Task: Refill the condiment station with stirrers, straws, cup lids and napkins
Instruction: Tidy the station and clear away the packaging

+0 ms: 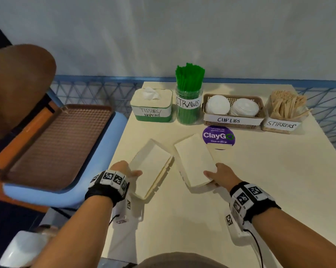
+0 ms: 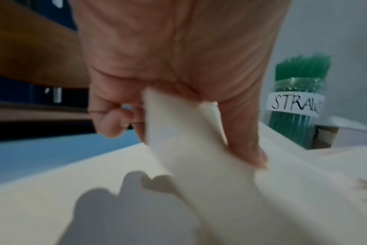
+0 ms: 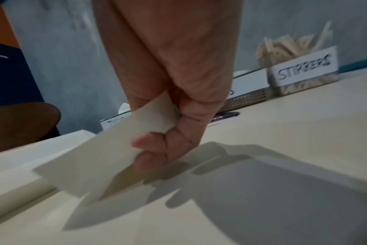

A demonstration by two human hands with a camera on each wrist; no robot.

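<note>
Two white rectangular box halves lie side by side near the table's front. My left hand [image 1: 128, 172] pinches the near end wall of the left one, an open white tray [image 1: 153, 163]. In the left wrist view the thumb [image 2: 247, 149] lies inside the tray wall [image 2: 199, 165] and the fingers curl behind it. My right hand [image 1: 219, 175] grips the near corner of the right white piece [image 1: 194, 159], which has a flat top. The right wrist view shows that piece [image 3: 94, 162] tilted up off the table. I cannot tell whether it is a lid or a napkin pack.
Along the back stand the tissues/napkins box [image 1: 151, 105], the green straws jar [image 1: 189, 101], the cup lids basket [image 1: 233, 120] and the stirrers box [image 1: 285, 113]. A purple sticker [image 1: 219, 136] lies before them. A brown tray [image 1: 56, 144] rests on a blue chair to the left.
</note>
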